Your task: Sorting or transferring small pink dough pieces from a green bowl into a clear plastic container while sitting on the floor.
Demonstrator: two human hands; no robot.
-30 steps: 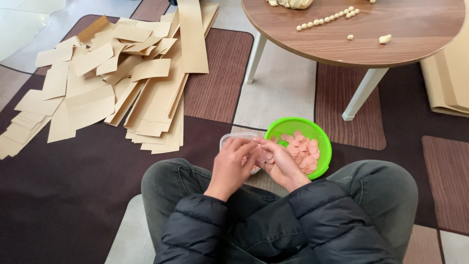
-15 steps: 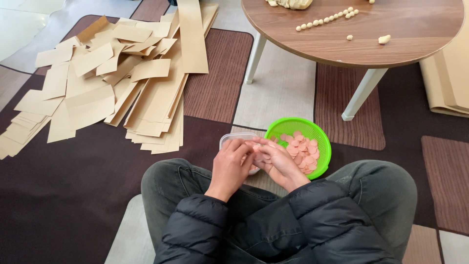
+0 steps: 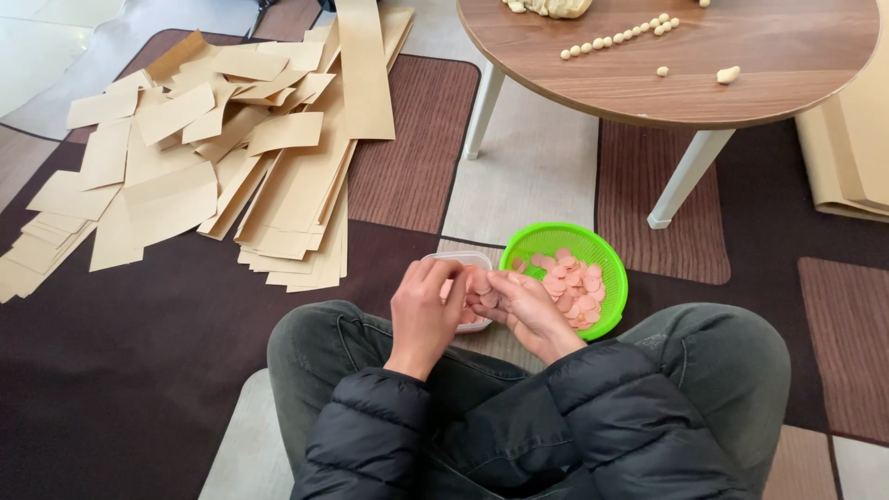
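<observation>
Thin round pink slices point(image 3: 482, 294) are pinched between the fingertips of the left hand point(image 3: 424, 315) and the right hand point(image 3: 530, 313), just above a small clear plastic tub point(image 3: 460, 262). Just right of the right hand sits a round green plastic basket point(image 3: 556, 240) holding more slices. Left of the left hand lie scattered tan cardboard strips point(image 3: 213, 157).

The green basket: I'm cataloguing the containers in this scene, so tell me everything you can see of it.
The green basket is a round, shallow bowl of bright green plastic with a perforated, mesh-like wall and a solid rim. It sits upright on the patterned rug, just in front of the seated person's knees, below the round wooden table. It holds a loose layer of thin pink round slices. The right hand reaches over its near-left rim; whether it touches the rim is unclear.
</observation>
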